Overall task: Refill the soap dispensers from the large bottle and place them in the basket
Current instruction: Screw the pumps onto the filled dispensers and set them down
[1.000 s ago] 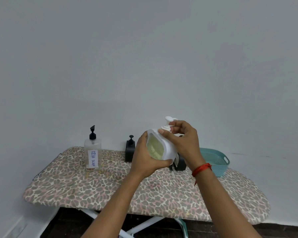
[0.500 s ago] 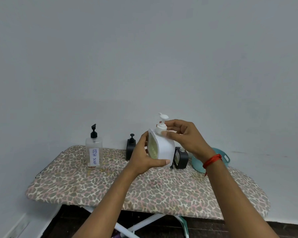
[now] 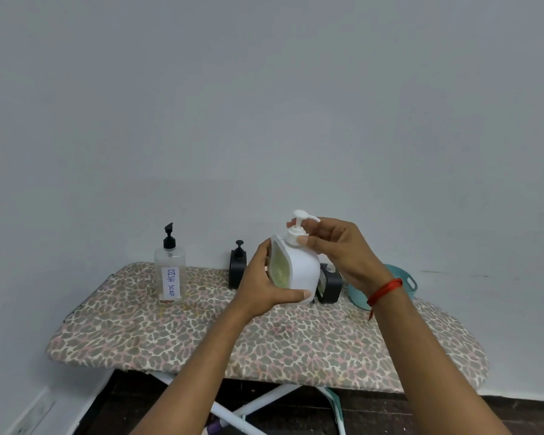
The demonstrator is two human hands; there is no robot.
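Observation:
A white soap dispenser (image 3: 300, 266) with a pale yellow-green window is held upright above the board. My left hand (image 3: 264, 285) grips its body from the left and below. My right hand (image 3: 339, 255) pinches the white pump collar at its top, fingers curled round it. The large clear bottle (image 3: 169, 271) labelled "DISH SOAP", with a black pump, stands at the back left. A black dispenser (image 3: 237, 268) stands behind my left hand, and a second black dispenser (image 3: 330, 285) without a pump shows to the right. The teal basket (image 3: 407, 282) is partly hidden by my right wrist.
Everything stands on a leopard-print ironing board (image 3: 264, 343) against a white wall. Its rounded front edge is near me, with white crossed legs (image 3: 264, 406) and dark floor below.
The white dispenser has been turned from tilted to upright and lowered a little. My right hand has shifted round the pump top, whose spout now points right.

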